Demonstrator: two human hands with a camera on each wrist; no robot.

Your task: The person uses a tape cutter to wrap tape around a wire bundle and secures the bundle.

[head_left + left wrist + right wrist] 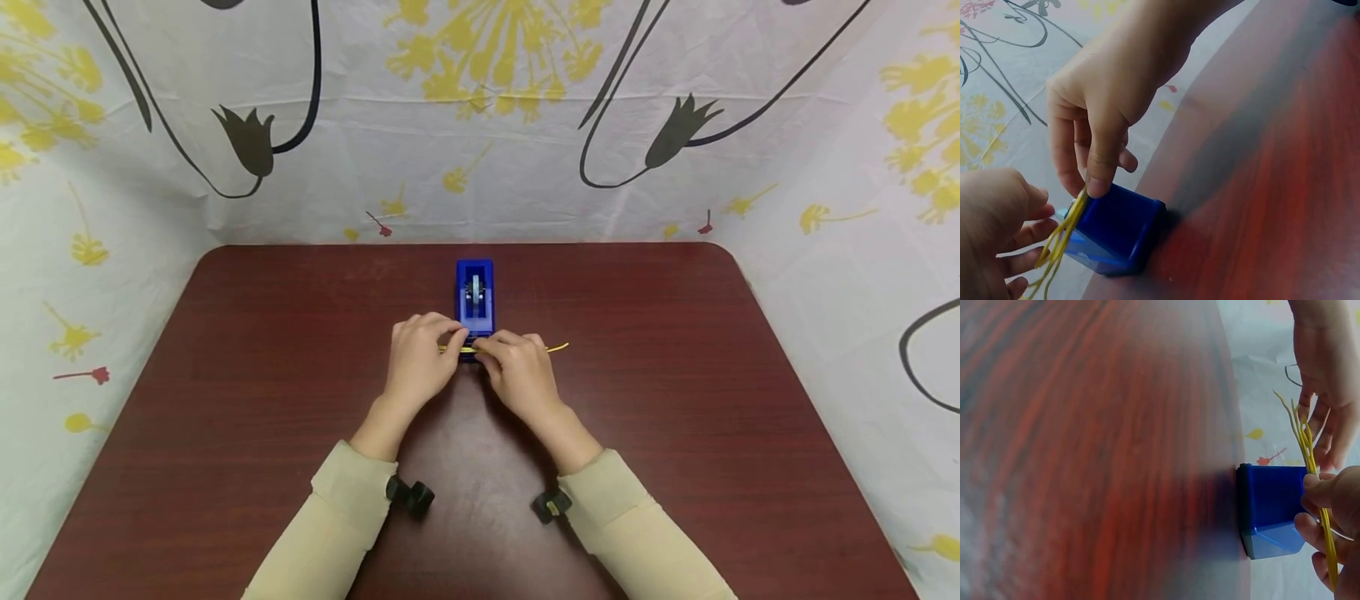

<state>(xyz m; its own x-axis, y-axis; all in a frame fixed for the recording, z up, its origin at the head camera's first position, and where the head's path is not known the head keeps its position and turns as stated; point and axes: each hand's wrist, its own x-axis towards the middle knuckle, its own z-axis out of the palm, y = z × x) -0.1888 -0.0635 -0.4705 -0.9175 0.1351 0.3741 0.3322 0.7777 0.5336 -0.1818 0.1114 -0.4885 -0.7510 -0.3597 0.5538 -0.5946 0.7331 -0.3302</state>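
A blue tape dispenser (476,325) with a roll of clear tape (476,292) stands near the table's far middle. Right in front of it, my right hand (517,367) pinches a bundle of yellow strings (1307,444) between thumb and fingers. The loose string ends point toward my left hand (423,354). That hand's thumb and index fingertip close together at the dispenser's front edge, where they pinch the tape end. Its other fingers (1019,269) hang loosely behind the strings in the left wrist view. The far end of the bundle sticks out past the right hand.
The dark red-brown table (637,417) spreads around the dispenser on all sides. A white cloth with printed flowers (480,167) hangs behind the table and along both sides. Small black wrist cameras (411,496) are strapped at the cuffs.
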